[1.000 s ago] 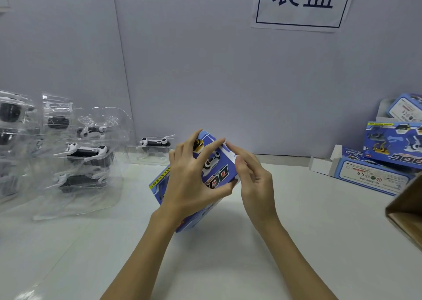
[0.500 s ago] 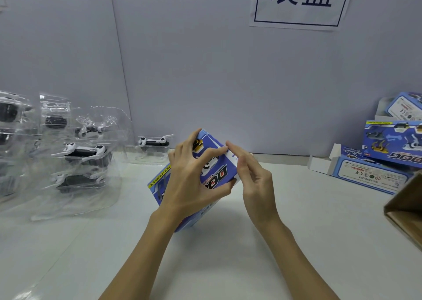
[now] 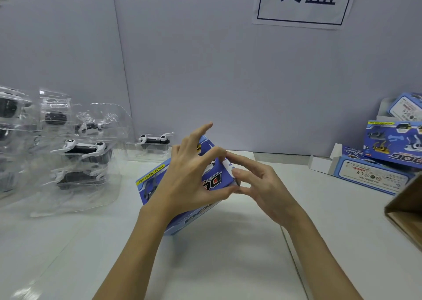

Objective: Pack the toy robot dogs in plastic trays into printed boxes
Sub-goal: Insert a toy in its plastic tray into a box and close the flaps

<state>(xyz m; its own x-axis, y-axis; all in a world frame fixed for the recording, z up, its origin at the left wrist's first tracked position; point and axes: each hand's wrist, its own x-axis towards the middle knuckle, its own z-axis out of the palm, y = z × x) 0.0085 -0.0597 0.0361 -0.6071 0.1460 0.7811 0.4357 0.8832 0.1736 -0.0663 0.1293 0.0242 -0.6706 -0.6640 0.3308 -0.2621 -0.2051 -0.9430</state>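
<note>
At centre frame, the left hand [image 3: 189, 181] grips the tilted blue printed box [image 3: 155, 181] while the right hand [image 3: 262, 185] pinches its end flap [image 3: 229, 165]. Better to hold the box steady and press the flap in squarely.

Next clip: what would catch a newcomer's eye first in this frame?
At centre, a blue printed box is tilted on the white table, gripped by the left hand while the right hand works its end flap. At left stands a heap of clear plastic trays holding black-and-white toy dogs; at right, a stack of more blue boxes.
</note>
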